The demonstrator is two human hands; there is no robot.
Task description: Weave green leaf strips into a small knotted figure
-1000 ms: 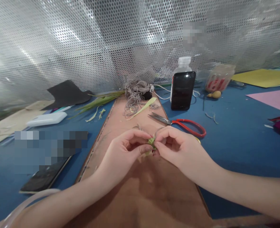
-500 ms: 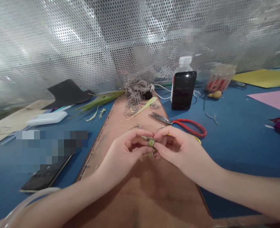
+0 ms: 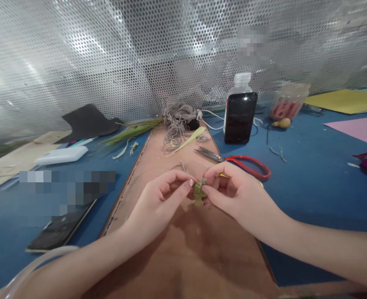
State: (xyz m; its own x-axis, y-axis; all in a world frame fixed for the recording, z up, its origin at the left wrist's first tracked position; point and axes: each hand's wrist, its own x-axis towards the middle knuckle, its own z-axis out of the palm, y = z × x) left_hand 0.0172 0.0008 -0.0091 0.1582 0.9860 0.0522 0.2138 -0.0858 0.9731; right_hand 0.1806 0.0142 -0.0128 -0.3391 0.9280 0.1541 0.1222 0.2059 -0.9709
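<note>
A small green folded leaf-strip piece (image 3: 198,189) is held over the brown board (image 3: 183,257). My right hand (image 3: 236,187) pinches its right side between thumb and fingers. My left hand (image 3: 161,199) is closed in a pinch at the piece's upper left; what lies between those fingertips is too small to make out. Thin grey strands (image 3: 182,167) stick up just beyond the left fingers. Past my right hand lie scissors (image 3: 248,166) with red handles, blades pointing left across the board. Part of a yellow thing (image 3: 259,182) shows behind the right hand.
Farther up the board lie a pale leaf strip (image 3: 188,140) and a bundle of grey cord (image 3: 180,116). A black phone (image 3: 240,118) leans on a clear bottle (image 3: 242,81). A dark flat device (image 3: 62,226) lies left; perforated metal sheeting (image 3: 155,50) stands behind.
My left thumb has moved up from the green piece's lower side to a pinch at its upper left. More of the piece shows, hanging downward. The right hand has hardly moved.
</note>
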